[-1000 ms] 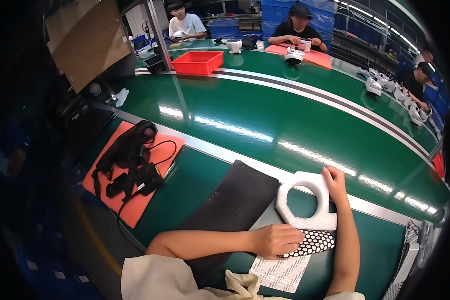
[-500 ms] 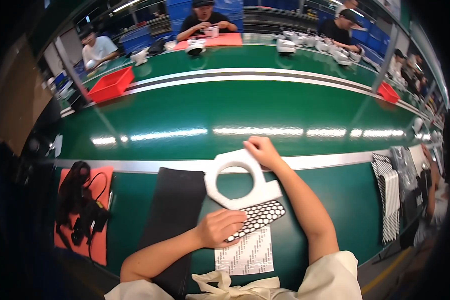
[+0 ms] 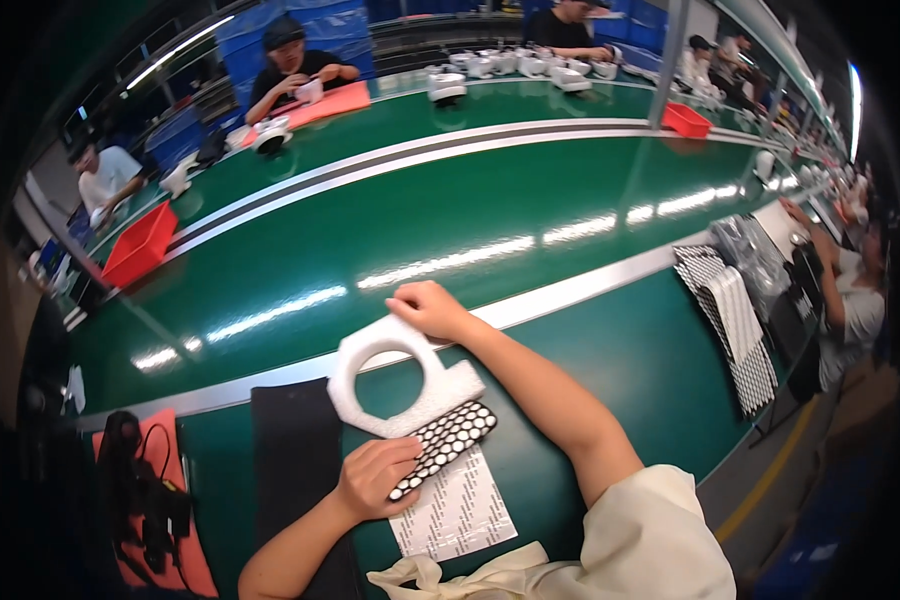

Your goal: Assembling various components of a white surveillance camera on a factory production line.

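Observation:
A white foam piece (image 3: 436,398) with a large round hole stands near the metal strip of the bench. Curled at its upper corner, my right hand (image 3: 430,310) grips it from the far side. My left hand (image 3: 378,478) is closed on the near end of a black pad with white dots (image 3: 458,438), which lies against the foam's lower edge. Its thumb is partly hidden. Below the pad, a white printed backing sheet (image 3: 460,515) lies on the green bench. To the left of my left hand stretches a black mat (image 3: 295,440).
Dark cables and devices (image 3: 150,490) lie on an orange mat (image 3: 195,550) at the left. Dotted strips (image 3: 735,330) and a clear plastic bag (image 3: 748,255) lie at the right, near a co-worker's arm (image 3: 832,275). Across the green belt (image 3: 300,270) are a red bin (image 3: 140,245) and several co-workers.
My view has swung to the right and tilted, so the bench and hands appear farther left. Both hands keep their hold on the foam piece and the dotted pad, with little other movement.

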The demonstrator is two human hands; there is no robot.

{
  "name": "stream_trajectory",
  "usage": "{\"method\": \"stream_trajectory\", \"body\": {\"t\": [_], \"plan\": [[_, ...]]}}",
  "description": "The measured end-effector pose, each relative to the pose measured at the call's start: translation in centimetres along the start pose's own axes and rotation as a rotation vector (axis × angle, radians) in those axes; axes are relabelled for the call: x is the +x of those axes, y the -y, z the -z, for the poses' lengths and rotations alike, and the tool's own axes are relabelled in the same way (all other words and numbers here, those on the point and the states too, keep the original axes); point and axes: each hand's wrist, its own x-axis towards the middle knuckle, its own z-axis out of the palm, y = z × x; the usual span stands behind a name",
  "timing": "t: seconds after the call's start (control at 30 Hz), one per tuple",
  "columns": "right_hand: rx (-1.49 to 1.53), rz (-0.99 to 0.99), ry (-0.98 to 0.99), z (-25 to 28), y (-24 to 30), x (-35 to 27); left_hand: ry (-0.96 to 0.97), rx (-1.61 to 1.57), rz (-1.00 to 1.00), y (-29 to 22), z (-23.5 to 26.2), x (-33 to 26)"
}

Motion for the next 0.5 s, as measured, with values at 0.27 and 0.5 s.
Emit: {"method": "stream_trajectory", "body": {"t": [0.27, 0.5], "plan": [[-0.004, -0.021, -0.035, 1.6, 0.6, -1.0, -0.019, -0.008, -0.012, 0.3, -1.2, 0.4], [-0.028, 0.015, -0.067, 0.9, 0.9, -0.8, -0.041, 0.028, -0.005, -0.2, -0.9, 0.3]]}}
